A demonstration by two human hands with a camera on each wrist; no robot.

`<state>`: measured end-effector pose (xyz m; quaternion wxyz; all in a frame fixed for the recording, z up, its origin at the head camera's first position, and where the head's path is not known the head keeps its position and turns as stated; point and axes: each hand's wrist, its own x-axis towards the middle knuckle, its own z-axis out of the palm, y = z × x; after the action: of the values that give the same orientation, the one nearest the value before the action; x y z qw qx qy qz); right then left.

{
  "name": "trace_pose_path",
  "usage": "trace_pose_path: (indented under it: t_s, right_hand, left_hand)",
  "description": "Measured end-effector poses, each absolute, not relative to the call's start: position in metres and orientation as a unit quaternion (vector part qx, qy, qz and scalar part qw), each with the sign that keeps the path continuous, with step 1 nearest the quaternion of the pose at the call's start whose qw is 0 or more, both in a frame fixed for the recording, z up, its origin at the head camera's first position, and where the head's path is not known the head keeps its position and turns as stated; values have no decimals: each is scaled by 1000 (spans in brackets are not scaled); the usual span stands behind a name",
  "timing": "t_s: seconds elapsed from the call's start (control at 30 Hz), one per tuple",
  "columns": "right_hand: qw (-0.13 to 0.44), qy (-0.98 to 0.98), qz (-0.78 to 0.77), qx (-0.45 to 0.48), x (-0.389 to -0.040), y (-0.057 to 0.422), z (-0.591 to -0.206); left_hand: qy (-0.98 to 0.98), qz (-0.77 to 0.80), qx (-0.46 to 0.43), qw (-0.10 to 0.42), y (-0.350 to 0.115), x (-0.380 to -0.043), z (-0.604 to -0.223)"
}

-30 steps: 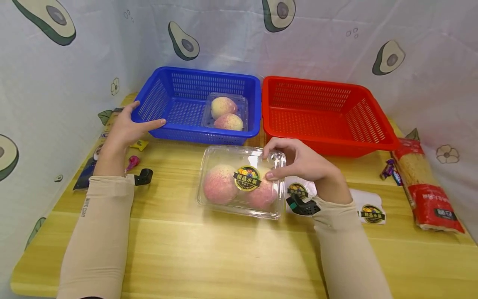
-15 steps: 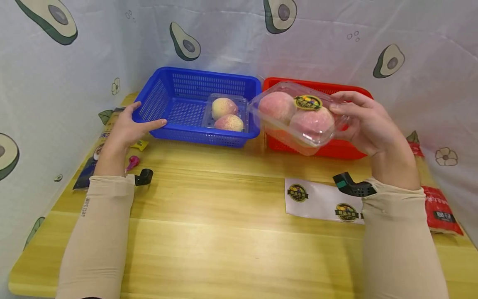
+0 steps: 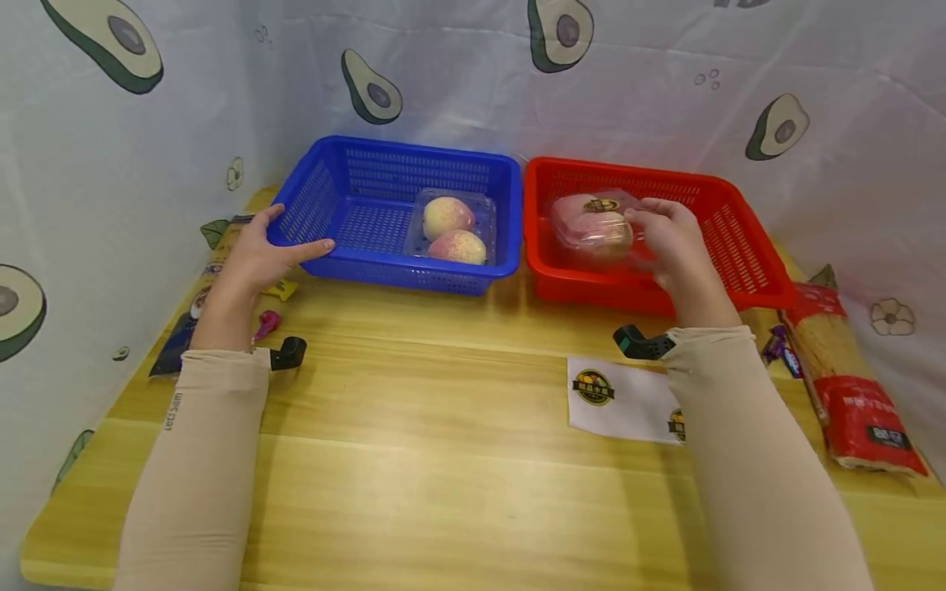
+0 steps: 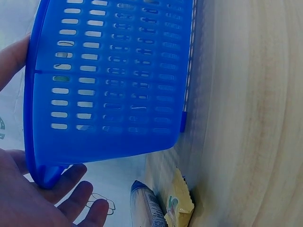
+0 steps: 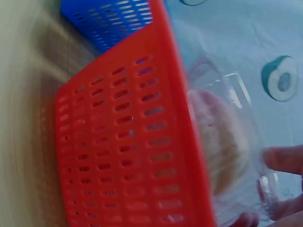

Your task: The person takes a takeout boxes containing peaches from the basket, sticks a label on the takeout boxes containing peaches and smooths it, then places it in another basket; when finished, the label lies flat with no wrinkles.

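Note:
In the head view my right hand (image 3: 674,246) grips the right end of a clear plastic fruit box (image 3: 593,226), lowered inside the red basket (image 3: 591,281). Two pink-and-cream peaches show through it, and a black-and-gold label (image 3: 602,205) sits on its lid. The right wrist view is blurred; there, fingertips (image 5: 284,160) touch the box's edge above the basket rim. My left hand (image 3: 259,250) holds the near left corner of the blue basket (image 3: 399,266), thumb along the front rim. Its fingers (image 4: 71,176) reach round the corner under the rim in the left wrist view.
Another clear box (image 3: 416,234) with two peaches lies in the blue basket. A white label strip (image 3: 628,402) rests on the wooden table (image 3: 443,476). A red noodle packet (image 3: 861,394) and small wrapped candies (image 3: 783,349) are at right; a dark packet (image 3: 177,341) and a pink candy (image 3: 267,323) at left.
My right hand has lifted the labelled peach box off the table, carried it up and right, and lowered it into the red basket. The left hand stays at the blue basket's corner.

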<state>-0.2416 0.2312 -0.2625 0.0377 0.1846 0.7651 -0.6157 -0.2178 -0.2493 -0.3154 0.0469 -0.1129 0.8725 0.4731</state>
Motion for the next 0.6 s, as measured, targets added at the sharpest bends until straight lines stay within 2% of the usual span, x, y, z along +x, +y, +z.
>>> trace_pose_path:
  t_s: [0.3, 0.43, 0.6]
  right_hand:
    - [109, 887, -430, 130, -254, 230, -283]
    - [134, 929, -335, 86, -258, 232, -284]
    - [169, 943, -276, 77, -255, 237, -282]
  left_hand:
    - [870, 477, -116, 43, -246, -217, -317]
    - [868, 480, -123, 39, -247, -218, -318]
    - [868, 479, -123, 40, -248, -217, -318]
